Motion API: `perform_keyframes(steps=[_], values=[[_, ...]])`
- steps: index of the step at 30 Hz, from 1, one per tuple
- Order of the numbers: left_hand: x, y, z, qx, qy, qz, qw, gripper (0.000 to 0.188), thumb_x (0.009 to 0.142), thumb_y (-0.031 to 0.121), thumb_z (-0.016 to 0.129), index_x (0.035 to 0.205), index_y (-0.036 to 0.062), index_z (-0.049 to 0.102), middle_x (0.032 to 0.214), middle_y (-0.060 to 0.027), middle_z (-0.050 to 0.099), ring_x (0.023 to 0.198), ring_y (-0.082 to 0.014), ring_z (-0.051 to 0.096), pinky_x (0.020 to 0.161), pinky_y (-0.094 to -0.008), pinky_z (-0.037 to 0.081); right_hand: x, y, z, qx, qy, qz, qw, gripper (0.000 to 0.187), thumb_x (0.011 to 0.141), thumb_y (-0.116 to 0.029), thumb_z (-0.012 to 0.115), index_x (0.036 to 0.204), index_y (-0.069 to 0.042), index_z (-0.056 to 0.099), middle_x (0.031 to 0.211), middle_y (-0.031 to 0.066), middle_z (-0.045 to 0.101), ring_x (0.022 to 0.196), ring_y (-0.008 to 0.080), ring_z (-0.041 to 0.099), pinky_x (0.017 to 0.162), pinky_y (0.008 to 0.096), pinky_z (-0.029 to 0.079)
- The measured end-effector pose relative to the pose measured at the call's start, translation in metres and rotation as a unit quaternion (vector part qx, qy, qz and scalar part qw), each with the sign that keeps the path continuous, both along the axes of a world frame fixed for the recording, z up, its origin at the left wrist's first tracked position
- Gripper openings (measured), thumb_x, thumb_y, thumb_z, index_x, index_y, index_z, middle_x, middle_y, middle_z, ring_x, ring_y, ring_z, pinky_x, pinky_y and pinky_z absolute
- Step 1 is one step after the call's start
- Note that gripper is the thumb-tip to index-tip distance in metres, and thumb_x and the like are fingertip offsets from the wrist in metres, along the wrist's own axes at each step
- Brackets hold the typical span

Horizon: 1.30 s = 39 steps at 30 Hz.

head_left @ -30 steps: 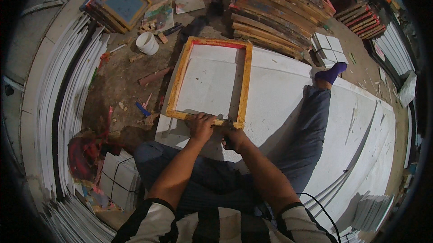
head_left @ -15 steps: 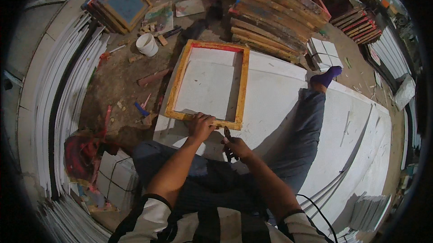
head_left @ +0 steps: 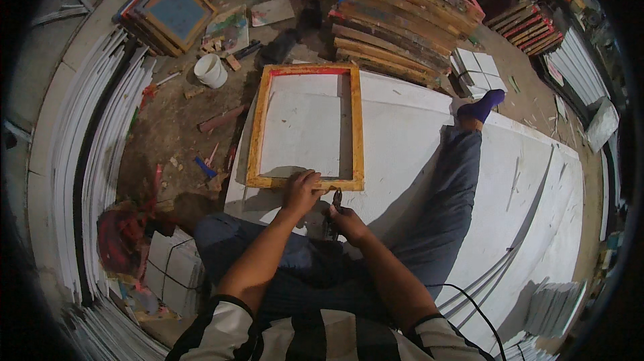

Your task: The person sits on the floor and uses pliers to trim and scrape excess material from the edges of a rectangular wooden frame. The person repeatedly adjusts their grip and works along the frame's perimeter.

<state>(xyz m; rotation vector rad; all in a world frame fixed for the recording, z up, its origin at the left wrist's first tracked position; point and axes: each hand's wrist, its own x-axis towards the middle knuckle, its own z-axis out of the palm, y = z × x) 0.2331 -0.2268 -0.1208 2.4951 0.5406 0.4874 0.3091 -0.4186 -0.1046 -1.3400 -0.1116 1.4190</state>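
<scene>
Wooden frame point(head_left: 307, 126) near edge gripped by left hand point(head_left: 301, 190); right hand point(head_left: 347, 222) holds pliers point(head_left: 334, 208).

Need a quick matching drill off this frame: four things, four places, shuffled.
Things:
1. left hand
2. right hand
3. white bucket
4. purple sock

Places:
A. on the dirt floor, left of the wooden frame
B. on the frame's near rail
C. far end of the outstretched leg, on the white sheet
D. just below the frame's near rail, holding pliers

Pairs: 1-B, 2-D, 3-A, 4-C
</scene>
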Motion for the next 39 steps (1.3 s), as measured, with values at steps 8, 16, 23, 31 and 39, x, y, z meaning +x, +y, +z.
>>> perform_keyframes(steps=[8,16,23,31,39], values=[[-0.003,0.001,0.009,0.011,0.028,-0.012,0.999,0.047,0.070,0.015,0.085,0.114,0.0094,0.070,0.113,-0.0102,0.070,0.111,-0.0321,0.062,0.101,-0.0458,0.046,0.009,0.016,0.003,0.038,0.131,-0.024,0.990,0.044,0.104,-0.034,0.060,0.125,0.005,0.056,0.107,0.0118,0.067,0.078,0.0235,0.071,0.063,0.0356,0.059],[-0.005,0.011,0.004,-0.018,0.002,-0.037,0.999,0.044,0.069,0.010,0.084,0.111,0.0087,0.071,0.107,-0.0104,0.072,0.107,-0.0327,0.064,0.097,-0.0459,0.048,0.008,0.023,0.003,0.118,0.176,-0.024,0.977,0.043,0.104,-0.033,0.059,0.127,0.003,0.054,0.106,0.0152,0.067,0.086,0.0265,0.072,0.072,0.0373,0.058],[-0.004,0.010,0.007,-0.022,0.016,-0.037,0.999,0.043,0.070,0.006,0.081,0.111,0.0081,0.071,0.109,-0.0109,0.072,0.107,-0.0328,0.064,0.097,-0.0449,0.049,-0.004,0.029,-0.019,0.136,0.209,-0.082,0.965,0.045,0.105,-0.038,0.055,0.128,0.000,0.055,0.105,0.0138,0.067,0.088,0.0263,0.069,0.075,0.0398,0.055],[-0.007,0.027,0.014,-0.050,0.064,-0.089,0.993,0.046,0.075,0.004,0.076,0.121,0.0090,0.070,0.116,-0.0136,0.071,0.114,-0.0335,0.063,0.102,-0.0442,0.048,-0.016,0.049,-0.017,0.140,0.199,-0.168,0.955,0.050,0.105,-0.044,0.054,0.123,0.002,0.055,0.099,0.0124,0.066,0.076,0.0227,0.066,0.069,0.0363,0.054],[-0.007,0.035,0.023,-0.053,0.084,-0.102,0.990,0.040,0.078,0.009,0.078,0.117,0.0095,0.073,0.110,-0.0134,0.074,0.107,-0.0332,0.067,0.098,-0.0433,0.052,-0.031,0.057,-0.031,0.005,0.051,-0.199,0.979,0.063,0.098,-0.057,0.060,0.113,0.004,0.062,0.095,0.0110,0.067,0.075,0.0182,0.063,0.067,0.0330,0.052]])
